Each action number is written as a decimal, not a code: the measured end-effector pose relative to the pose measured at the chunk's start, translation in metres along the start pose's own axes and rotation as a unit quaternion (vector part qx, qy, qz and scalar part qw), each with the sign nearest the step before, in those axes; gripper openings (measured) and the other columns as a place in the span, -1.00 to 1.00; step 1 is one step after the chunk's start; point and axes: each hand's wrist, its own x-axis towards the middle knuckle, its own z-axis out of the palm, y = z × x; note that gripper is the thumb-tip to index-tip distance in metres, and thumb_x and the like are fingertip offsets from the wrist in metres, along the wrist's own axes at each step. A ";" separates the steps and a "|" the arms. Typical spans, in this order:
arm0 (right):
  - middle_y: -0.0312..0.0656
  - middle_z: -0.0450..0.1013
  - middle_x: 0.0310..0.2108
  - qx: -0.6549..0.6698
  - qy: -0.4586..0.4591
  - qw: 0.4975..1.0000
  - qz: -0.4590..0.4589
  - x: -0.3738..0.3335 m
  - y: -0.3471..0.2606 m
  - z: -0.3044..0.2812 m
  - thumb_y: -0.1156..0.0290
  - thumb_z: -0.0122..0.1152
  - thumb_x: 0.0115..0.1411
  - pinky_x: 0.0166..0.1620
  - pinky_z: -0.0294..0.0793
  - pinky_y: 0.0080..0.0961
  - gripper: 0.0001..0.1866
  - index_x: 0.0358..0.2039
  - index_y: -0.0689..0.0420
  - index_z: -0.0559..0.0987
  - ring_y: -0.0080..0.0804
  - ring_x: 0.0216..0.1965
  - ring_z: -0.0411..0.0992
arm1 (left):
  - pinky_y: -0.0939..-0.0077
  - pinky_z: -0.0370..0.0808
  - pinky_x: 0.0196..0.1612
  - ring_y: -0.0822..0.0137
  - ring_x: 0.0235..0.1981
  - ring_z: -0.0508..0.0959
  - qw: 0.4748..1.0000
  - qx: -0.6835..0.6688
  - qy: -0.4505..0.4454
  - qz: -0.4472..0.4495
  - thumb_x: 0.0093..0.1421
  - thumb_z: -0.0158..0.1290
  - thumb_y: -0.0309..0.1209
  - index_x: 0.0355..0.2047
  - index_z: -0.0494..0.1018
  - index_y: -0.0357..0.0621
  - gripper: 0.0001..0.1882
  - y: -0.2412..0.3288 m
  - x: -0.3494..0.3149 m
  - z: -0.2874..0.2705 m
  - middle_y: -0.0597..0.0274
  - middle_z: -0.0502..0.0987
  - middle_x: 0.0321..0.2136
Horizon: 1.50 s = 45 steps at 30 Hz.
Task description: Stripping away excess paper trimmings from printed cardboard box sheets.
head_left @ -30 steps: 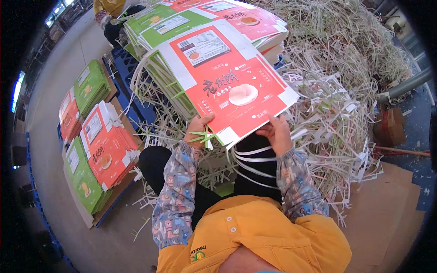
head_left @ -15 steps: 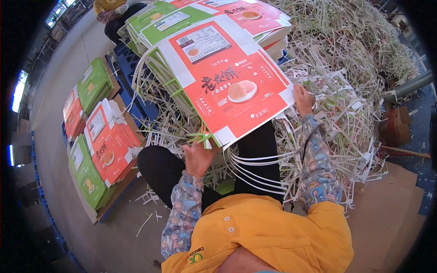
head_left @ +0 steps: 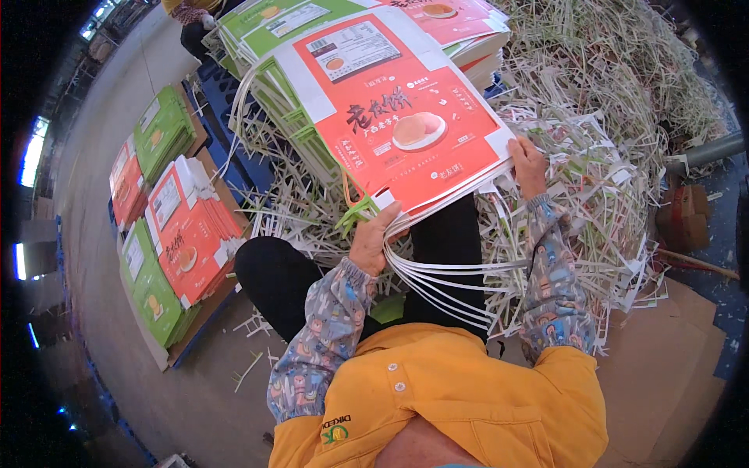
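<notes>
Red and white printed cardboard sheets [head_left: 406,168] lie tilted toward me on top of a tall stack, with a picture of round cakes on the uppermost one. At their near left corner my left hand [head_left: 373,243] is closed, thumb on top and fingers underneath. My right hand [head_left: 530,165] grips the near right corner, its fingertips on the edge. Several layered edges show along the near side. Long white paper strips [head_left: 445,273] hang in loops below the sheets, between my hands. Green paper offcuts [head_left: 357,214] stick out beside my left hand.
A large heap of shredded paper strips [head_left: 585,70] fills the right side. Left, on a low pallet, stand stacks of green sheets [head_left: 148,288] and red sheets [head_left: 191,234]. Another person [head_left: 195,15] sits at the far left. A grey pipe [head_left: 706,152] juts in at right.
My left hand has moved up and right from beside the green offcuts and closed on the sheets' near left corner. The near edge has fanned slightly, showing more layers.
</notes>
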 end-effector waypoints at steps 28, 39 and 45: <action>-0.32 0.38 -0.52 -0.044 0.097 0.992 -0.065 0.004 0.008 0.003 0.42 0.13 -0.01 -0.36 0.30 -0.70 -0.84 -0.41 0.21 0.46 -0.62 -0.48 0.30 | 0.55 0.28 -0.10 0.42 -0.15 0.35 0.914 0.310 -0.007 0.263 0.12 -0.06 -0.40 -0.10 0.28 -0.24 -0.67 0.050 -0.024 -0.038 0.19 0.36 -0.20; -0.24 0.35 -0.38 0.332 0.094 0.936 0.069 -0.013 0.014 0.006 0.47 0.08 0.02 -0.31 0.34 -0.62 -0.67 -0.18 0.21 0.31 -0.52 -0.39 0.32 | 0.42 0.48 -0.27 0.33 -0.30 0.49 0.992 -0.041 -0.114 -0.044 -0.02 0.13 -0.29 -0.16 0.30 -0.27 -0.55 0.057 0.050 -0.026 0.15 0.44 -0.25; -0.21 0.39 -0.36 0.427 -0.053 0.881 0.198 -0.069 -0.045 0.028 0.31 -0.03 0.14 -0.44 0.49 -0.56 -0.70 -0.16 0.19 0.30 -0.48 -0.43 0.43 | 0.49 0.53 -0.35 0.34 -0.38 0.53 0.992 0.006 -0.113 -0.063 -0.08 0.15 -0.48 -0.19 0.33 -0.25 -0.60 0.047 0.040 -0.016 0.14 0.48 -0.31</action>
